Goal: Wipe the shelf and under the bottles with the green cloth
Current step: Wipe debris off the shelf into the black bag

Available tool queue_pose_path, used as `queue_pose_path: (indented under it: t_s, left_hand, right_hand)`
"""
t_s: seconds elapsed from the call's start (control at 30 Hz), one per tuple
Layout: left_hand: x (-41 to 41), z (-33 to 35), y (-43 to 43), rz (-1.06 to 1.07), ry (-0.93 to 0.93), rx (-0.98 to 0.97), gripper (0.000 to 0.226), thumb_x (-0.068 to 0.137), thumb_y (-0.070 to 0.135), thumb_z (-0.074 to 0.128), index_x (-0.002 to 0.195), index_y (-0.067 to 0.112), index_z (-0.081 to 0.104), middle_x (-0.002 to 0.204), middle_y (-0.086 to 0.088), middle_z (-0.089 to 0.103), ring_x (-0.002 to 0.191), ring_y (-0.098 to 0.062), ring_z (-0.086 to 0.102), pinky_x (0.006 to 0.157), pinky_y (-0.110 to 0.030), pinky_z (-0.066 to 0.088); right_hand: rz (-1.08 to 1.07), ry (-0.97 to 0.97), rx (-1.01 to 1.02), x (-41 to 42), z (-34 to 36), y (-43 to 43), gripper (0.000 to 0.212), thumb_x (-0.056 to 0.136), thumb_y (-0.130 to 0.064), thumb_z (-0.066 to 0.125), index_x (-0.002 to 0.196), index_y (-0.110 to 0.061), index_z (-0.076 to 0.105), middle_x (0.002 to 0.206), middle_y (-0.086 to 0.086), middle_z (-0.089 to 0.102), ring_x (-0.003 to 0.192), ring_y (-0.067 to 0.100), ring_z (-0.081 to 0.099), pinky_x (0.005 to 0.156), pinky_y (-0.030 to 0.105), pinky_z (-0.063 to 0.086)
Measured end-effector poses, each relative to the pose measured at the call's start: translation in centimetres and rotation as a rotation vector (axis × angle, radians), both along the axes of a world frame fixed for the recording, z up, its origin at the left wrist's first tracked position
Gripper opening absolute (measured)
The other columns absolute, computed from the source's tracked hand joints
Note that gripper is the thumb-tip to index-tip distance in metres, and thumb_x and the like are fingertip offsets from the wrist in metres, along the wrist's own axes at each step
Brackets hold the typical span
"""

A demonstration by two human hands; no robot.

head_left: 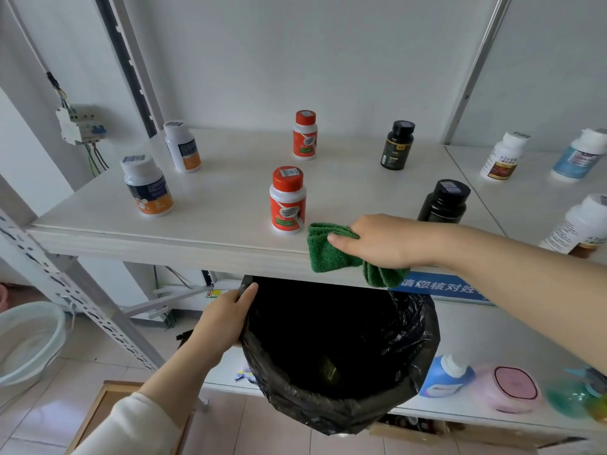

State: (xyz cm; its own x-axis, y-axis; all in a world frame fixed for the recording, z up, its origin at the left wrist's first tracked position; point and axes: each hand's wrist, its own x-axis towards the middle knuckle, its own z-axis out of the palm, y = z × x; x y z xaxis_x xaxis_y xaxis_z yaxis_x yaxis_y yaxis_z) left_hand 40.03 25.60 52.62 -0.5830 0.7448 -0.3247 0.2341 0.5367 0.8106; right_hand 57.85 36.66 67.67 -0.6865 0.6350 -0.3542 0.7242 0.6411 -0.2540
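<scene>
left hand (226, 318): low, fingers clenched | right hand (384, 241): extended, fingers clenched

Upper white wooden shelf (213, 192): two white plastic bottles with navy-and-orange labels (146, 185) (182, 147), two orange-capped white bottles (288, 200) (304, 136), two black plastic bottles (397, 146) (445, 201). Adjoining shelf (525, 198): three white-capped bottles (501, 157) (578, 156) (581, 224). One green terry cloth (325, 251). One black plastic bin bag (345, 405). One pale round basin (29, 339). Two hands (226, 316) (384, 241).

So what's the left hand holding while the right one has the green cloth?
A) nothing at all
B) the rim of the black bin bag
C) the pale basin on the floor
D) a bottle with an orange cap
B: the left hand grips the rim of the black bin bag just under the shelf edge, while the right hand holds the green cloth at that edge.
</scene>
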Motion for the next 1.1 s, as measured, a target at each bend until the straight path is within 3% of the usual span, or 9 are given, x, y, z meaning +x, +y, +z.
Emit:
queue_pose_path:
  t_s: [0.1,0.17,0.23,0.3,0.37,0.6,0.77,1.0,1.1]
  left_hand:
    - [0.6,-0.4,-0.2,-0.021,0.035,0.002,0.052,0.088,0.052,0.043,0.089,0.004,0.062,0.090,-0.019,0.066,0.088,-0.034,0.064,0.082,-0.050,0.053]
    - [1.1,-0.6,-0.3,-0.022,0.023,0.009,0.056,0.089,0.051,0.044,0.090,-0.004,0.059,0.083,-0.019,0.064,0.085,-0.036,0.063,0.082,-0.052,0.052]
    - [2.0,-0.5,-0.7,-0.019,0.016,0.021,0.058,0.090,0.048,0.044,0.090,-0.009,0.056,0.075,-0.020,0.057,0.080,-0.035,0.061,0.080,-0.050,0.052]
    - [2.8,-0.8,-1.0,-0.015,0.009,0.047,0.057,0.091,0.047,0.045,0.090,-0.009,0.056,0.079,-0.026,0.059,0.083,-0.036,0.062,0.079,-0.047,0.052]
    - [3.7,-0.8,-1.3,-0.027,0.007,0.045,0.053,0.092,0.043,0.044,0.087,-0.008,0.056,0.080,-0.025,0.058,0.089,-0.039,0.061,0.072,-0.040,0.050]
    - [7.7,-1.5,-0.9,-0.139,-0.012,0.040,0.044,0.091,0.045,0.045,0.091,0.006,0.064,0.095,-0.017,0.066,0.096,-0.033,0.059,0.091,-0.045,0.047]
    - [12.7,-0.9,-0.2,-0.236,-0.029,0.042,0.039,0.093,0.041,0.044,0.098,0.007,0.065,0.098,-0.015,0.066,0.098,-0.031,0.059,0.089,-0.040,0.046]
    - [22.0,-0.3,0.9,-0.276,-0.062,0.031,0.042,0.094,0.042,0.041,0.092,0.006,0.062,0.081,-0.012,0.063,0.074,-0.026,0.059,0.062,-0.036,0.052]
    - [27.7,-0.1,2.0,-0.289,-0.020,0.028,0.037,0.095,0.038,0.040,0.093,0.006,0.059,0.086,-0.014,0.060,0.073,-0.025,0.055,0.052,-0.028,0.044]
  right_hand:
    - [-0.060,0.101,-0.074,1.6,-0.2,-1.2,0.048,0.096,-0.047,0.029,0.066,-0.011,0.042,0.064,0.003,0.042,0.059,0.016,0.042,0.055,0.024,0.031]
    - [-0.226,0.250,-0.316,3.1,-1.2,-1.6,0.044,0.095,-0.046,0.035,0.098,-0.008,0.056,0.091,0.008,0.058,0.084,0.018,0.056,0.077,0.019,0.043]
    - [-0.449,0.449,-0.693,4.7,-2.6,-1.8,0.051,0.094,-0.042,0.041,0.127,-0.003,0.044,0.108,0.015,0.060,0.097,0.026,0.058,0.091,0.036,0.046]
    - [-0.626,0.679,-0.973,6.6,-3.9,-2.0,0.045,0.094,-0.038,0.041,0.121,-0.004,0.052,0.104,0.016,0.065,0.090,0.027,0.062,0.086,0.039,0.049]
    - [-0.717,0.812,-1.096,8.7,-5.4,-2.8,0.041,0.094,-0.037,0.038,0.111,-0.007,0.061,0.108,0.013,0.068,0.094,0.025,0.066,0.083,0.037,0.052]
    - [-1.040,1.099,-1.091,14.5,-7.7,-6.5,0.042,0.094,-0.038,0.040,0.111,-0.006,0.062,0.103,0.014,0.072,0.089,0.024,0.070,0.072,0.037,0.056]
    - [-1.185,1.263,-1.098,18.5,-8.5,-8.4,0.045,0.093,-0.040,0.043,0.101,-0.002,0.065,0.090,0.019,0.073,0.092,0.029,0.065,0.076,0.042,0.048]
    - [-1.264,1.432,-1.054,28.7,-8.5,-8.8,0.045,0.094,-0.038,0.041,0.113,-0.002,0.060,0.103,0.021,0.070,0.099,0.031,0.062,0.079,0.044,0.047]
    - [-1.274,1.443,-1.053,34.7,-8.8,-7.9,0.048,0.094,-0.041,0.040,0.111,-0.001,0.062,0.101,0.021,0.070,0.089,0.031,0.068,0.077,0.043,0.049]
